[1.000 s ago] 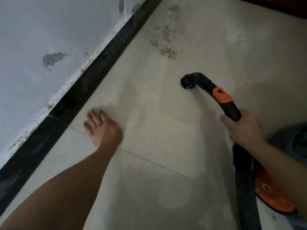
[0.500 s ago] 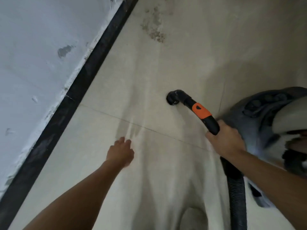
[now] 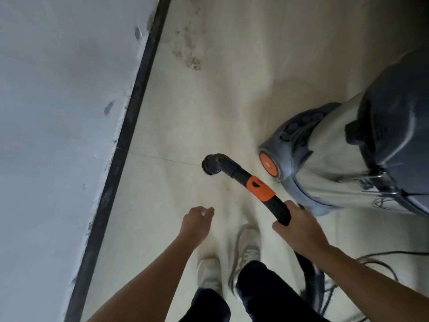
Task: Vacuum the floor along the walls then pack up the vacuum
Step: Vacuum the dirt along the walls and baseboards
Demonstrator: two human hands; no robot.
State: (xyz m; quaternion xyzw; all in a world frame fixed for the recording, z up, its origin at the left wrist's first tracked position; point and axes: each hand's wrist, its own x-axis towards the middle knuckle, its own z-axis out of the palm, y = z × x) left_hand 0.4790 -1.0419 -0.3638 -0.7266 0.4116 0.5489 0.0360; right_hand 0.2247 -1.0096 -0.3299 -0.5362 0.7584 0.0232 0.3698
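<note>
My right hand (image 3: pixel 299 228) grips the black vacuum hose handle (image 3: pixel 276 205) just below its orange collar (image 3: pixel 260 188). The small round brush nozzle (image 3: pixel 210 165) at its tip hangs just above the pale tiled floor (image 3: pixel 209 101), right of the wall. My left hand (image 3: pixel 196 223) is in the air with loosely curled fingers, holding nothing. The grey vacuum canister (image 3: pixel 348 159) with an orange wheel cap (image 3: pixel 268 163) stands to the right of the nozzle. The ribbed hose (image 3: pixel 311 275) runs down behind my right forearm.
A black skirting board (image 3: pixel 130 126) runs along the grey wall (image 3: pixel 58 112) on the left. A patch of dirt (image 3: pixel 190 56) lies on the floor ahead. My white shoes (image 3: pixel 246 249) stand below the hands. A power cable (image 3: pixel 380 263) lies at the right.
I have risen from the floor: my left hand lifted off the tile and now hangs free. The view pulled back, showing the canister and my feet. The nozzle moved nearer me.
</note>
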